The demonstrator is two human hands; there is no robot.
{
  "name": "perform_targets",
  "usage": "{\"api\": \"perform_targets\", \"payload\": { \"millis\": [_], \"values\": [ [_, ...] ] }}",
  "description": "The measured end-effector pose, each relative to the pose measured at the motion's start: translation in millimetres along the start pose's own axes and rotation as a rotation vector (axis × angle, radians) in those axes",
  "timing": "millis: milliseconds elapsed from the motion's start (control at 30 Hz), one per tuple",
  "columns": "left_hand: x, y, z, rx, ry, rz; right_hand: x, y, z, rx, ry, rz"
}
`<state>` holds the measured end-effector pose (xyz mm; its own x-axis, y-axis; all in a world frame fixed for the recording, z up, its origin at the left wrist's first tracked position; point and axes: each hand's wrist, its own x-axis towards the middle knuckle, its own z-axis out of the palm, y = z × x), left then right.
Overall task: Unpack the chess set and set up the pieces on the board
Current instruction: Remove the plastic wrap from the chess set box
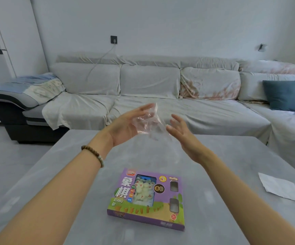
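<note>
**Boxed chess set on table, wrapping film in the air**

Item 1: flat purple cardboard chess-set box (148, 197) with green printed scenery. It lies closed on the grey matte table (231, 174), near the front edge and below both raised hands. Contents: pale round chess pieces with red marks (143, 190), heaped behind the box's clear front window. Two small grey windows sit on the box's right side; what they hold cannot be told.

Item 2: crumpled transparent plastic film (150, 121), up in the air between the hands, well above the box.

Left hand (129, 126): open, palm turned inward, fingers straight, the film against its fingertips. A brown beaded bracelet (93, 155) circles the wrist.

Right hand (184, 137): open, fingers spread, just beside the film; whether it touches is unclear.

Item 3: white paper sheet (281, 187), flat on the table at the right, well apart from the box.

Background: light grey covered sofa (150, 82) with a dark teal square cushion (284, 94).
</note>
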<state>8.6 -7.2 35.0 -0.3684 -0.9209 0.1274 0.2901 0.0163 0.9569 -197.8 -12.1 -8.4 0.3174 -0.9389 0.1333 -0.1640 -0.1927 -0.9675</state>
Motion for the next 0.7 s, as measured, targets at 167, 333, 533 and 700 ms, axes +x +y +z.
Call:
{"api": "perform_targets", "payload": {
  "millis": [167, 333, 533, 700],
  "values": [
    [48, -29, 53, -0.17, -0.199, -0.11, -31, 14, -64, -0.073, -0.121, 0.069],
    [111, -75, 104, -0.29, -0.142, -0.173, -55, 54, -150, 0.249, 0.098, 0.175],
    [182, -171, 153, -0.18, -0.022, -0.331, -76, 111, -268, 0.136, 0.454, 0.297],
    [214, -261, 193, -0.245, 0.133, -0.465, -94, 182, -348, -0.04, 0.586, 0.431]
  ]
}}
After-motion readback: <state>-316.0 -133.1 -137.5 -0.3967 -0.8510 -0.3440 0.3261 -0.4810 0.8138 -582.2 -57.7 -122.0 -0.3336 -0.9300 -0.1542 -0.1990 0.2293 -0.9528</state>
